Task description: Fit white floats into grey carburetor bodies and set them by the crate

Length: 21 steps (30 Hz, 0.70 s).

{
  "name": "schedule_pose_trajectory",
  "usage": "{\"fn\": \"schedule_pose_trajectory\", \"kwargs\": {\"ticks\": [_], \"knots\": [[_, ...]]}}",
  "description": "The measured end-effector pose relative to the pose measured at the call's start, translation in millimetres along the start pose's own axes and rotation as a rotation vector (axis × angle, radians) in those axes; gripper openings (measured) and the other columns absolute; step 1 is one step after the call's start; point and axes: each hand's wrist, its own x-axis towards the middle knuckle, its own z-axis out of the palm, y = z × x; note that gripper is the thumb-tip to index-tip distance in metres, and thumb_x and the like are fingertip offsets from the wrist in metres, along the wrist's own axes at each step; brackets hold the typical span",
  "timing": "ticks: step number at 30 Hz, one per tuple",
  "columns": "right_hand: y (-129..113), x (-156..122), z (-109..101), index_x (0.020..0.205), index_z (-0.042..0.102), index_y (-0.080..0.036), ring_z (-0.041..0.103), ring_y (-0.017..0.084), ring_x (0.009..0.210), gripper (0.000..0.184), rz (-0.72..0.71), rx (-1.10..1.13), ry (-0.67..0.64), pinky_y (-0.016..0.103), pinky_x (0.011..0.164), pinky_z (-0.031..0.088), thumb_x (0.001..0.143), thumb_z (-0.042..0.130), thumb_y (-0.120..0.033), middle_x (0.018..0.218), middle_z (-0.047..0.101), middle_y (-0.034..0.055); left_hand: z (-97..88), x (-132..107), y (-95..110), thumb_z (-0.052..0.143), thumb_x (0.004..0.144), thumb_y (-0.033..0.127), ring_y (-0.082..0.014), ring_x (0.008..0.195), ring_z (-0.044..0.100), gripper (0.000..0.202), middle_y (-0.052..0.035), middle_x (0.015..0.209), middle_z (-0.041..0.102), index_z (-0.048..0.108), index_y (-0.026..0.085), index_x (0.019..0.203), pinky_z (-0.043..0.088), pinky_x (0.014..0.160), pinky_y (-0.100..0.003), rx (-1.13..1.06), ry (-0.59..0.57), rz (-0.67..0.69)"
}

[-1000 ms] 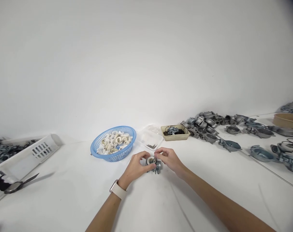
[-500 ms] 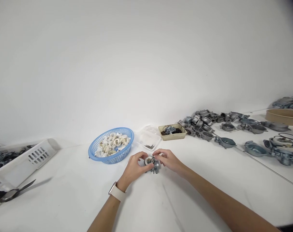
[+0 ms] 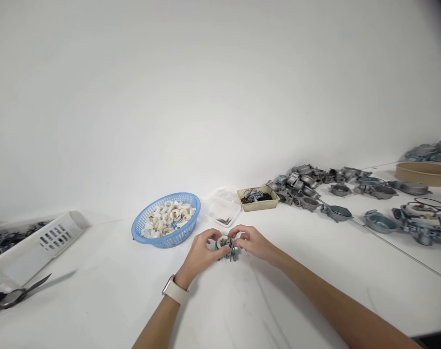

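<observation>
A small metal carburetor point(image 3: 232, 254) with a round white plastic part point(image 3: 224, 242) on top rests on the white table in front of me. My left hand point(image 3: 203, 252) is closed round its left side, with the thumb across the front. At the right edge of the carburetor, my right hand point(image 3: 252, 240) has its thumb and fingertips pinched together. Anything between those fingertips is too small to make out. Just behind the hands sits a white tray point(image 3: 230, 205) with several thin metal pins point(image 3: 224, 221).
A blue basket point(image 3: 184, 234) of white plastic parts stands left of my hands. Behind them, a cream tray point(image 3: 260, 205) holds black rings and a metal part. Metal bowls and bodies point(image 3: 304, 186) pile up at right. A white crate point(image 3: 35, 247) and tweezers-like tool point(image 3: 24, 293) lie left.
The view has shifted slightly. The carburetor appears turned a little between my hands, with less of its grey right side showing. Both hands stay at it.
</observation>
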Motion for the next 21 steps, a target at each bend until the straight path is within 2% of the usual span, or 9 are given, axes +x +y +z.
{"fn": "schedule_pose_trajectory", "kwargs": {"ticks": [5,8,11,21], "knots": [[9,1,-3,0.103,0.07,-0.02,0.055,0.013,0.069,0.028,-0.058,-0.047,-0.028,0.024,0.062,0.041,0.076,0.068,-0.029,0.091,0.067,0.0023,-1.2,-1,-1,0.076,0.077,0.044,-0.0205,0.093,0.064,0.029,-0.0013,0.094,0.072,0.068,0.022,0.096,0.047,0.083,-0.031,-0.008,-0.019,-0.013],[13,2,-4,0.104,0.07,-0.021,0.056,0.014,0.074,0.031,-0.094,-0.079,-0.017,0.025,0.065,0.043,0.075,0.072,-0.031,0.104,0.067,0.0038,-1.6,-1,-5,0.079,0.073,0.044,-0.0234,0.102,0.064,0.042,-0.0036,0.105,0.072,0.068,0.024,0.107,0.047,0.085,-0.032,-0.012,-0.045,-0.032],[16,3,-3,0.102,0.07,-0.02,0.055,0.013,0.072,0.029,-0.098,-0.094,-0.005,0.025,0.065,0.043,0.076,0.072,-0.032,0.104,0.067,0.0041,-1.7,-1,-9,0.082,0.07,0.046,-0.0262,0.108,0.062,0.054,-0.0063,0.113,0.071,0.067,0.024,0.116,0.047,0.089,-0.035,-0.014,-0.059,-0.051],[16,3,-2,0.104,0.07,-0.021,0.055,0.013,0.071,0.029,-0.096,-0.084,-0.003,0.025,0.065,0.043,0.077,0.071,-0.033,0.105,0.067,0.0035,-4.3,0,-6,0.077,0.076,0.047,-0.0236,0.105,0.063,0.04,-0.0047,0.111,0.072,0.07,0.024,0.109,0.048,0.086,-0.032,-0.069,-0.09,-0.047]]}}
